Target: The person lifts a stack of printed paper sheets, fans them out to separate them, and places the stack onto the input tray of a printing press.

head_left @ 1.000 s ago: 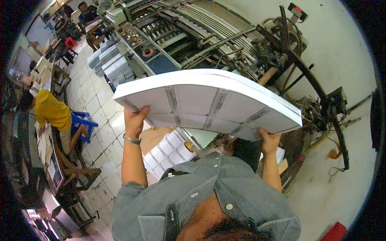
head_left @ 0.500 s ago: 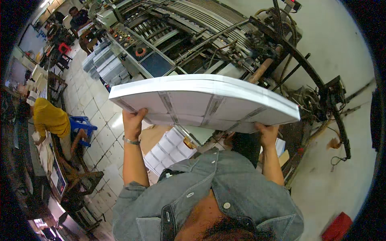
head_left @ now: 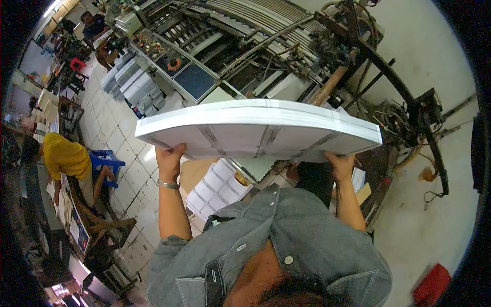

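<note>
Our two-handed hold stays on, while the thick, wide white paper stack with grey bands tips flatter to our eyes.

Our bare left hand and bare right hand both grasp its near lower edge, thumbs against the banded face, other fingers mostly hidden; the stack is up in the air before our chest. Compared with a second ago, that face looks much narrower, so we judge the load is being re-angled, not let go. Below sit the white paper bundles, set in rows. Beyond, the machine's square dark-blue panel now shows farther left; far left, the yellow-shirted co-worker remains by the blue plastic stool.
</note>
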Tool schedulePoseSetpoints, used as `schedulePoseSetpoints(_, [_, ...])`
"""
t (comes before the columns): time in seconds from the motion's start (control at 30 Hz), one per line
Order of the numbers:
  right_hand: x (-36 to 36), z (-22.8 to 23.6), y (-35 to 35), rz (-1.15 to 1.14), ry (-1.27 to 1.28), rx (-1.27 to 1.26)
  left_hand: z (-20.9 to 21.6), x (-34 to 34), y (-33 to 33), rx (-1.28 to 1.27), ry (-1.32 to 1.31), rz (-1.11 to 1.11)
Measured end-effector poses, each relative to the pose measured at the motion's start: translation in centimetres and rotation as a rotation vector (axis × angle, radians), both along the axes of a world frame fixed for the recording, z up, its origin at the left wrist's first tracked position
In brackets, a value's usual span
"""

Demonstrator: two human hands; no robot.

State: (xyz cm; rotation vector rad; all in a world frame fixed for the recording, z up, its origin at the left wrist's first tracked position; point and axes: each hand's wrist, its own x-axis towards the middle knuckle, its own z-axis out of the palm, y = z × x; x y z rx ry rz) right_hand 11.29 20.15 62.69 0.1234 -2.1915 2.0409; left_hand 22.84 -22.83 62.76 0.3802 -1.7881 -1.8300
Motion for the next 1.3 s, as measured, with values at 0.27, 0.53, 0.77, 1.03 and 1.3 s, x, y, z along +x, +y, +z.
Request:
schedulePoseSetpoints(0.27, [-0.6,-0.6,0.5,0.115,0.022,-0.233,-0.6,0.5,-1.1,0.034,-0.062,-0.069])
schedulePoseSetpoints(0.53, [-1.3,-0.2,0.5,0.076,-0.02,-0.241,0.4,-0.5,0.1,0.073,0.078,-0.043])
schedulePoseSetpoints(0.77, [-0.7,0.5,0.6,0.094,-0.014,-0.102,0.7,0.0,0.7,-0.001,0.011,0.005])
schedulePoseSetpoints(1.03, [-0.8,0.3,0.2,0.095,0.007,-0.151,0.6,-0.1,0.7,0.109,0.059,-0.011])
schedulePoseSetpoints(1.3, [-1.0,0.5,0.2,0.109,-0.047,-0.113,0.5,0.5,0.6,-0.01,-0.021,-0.004])
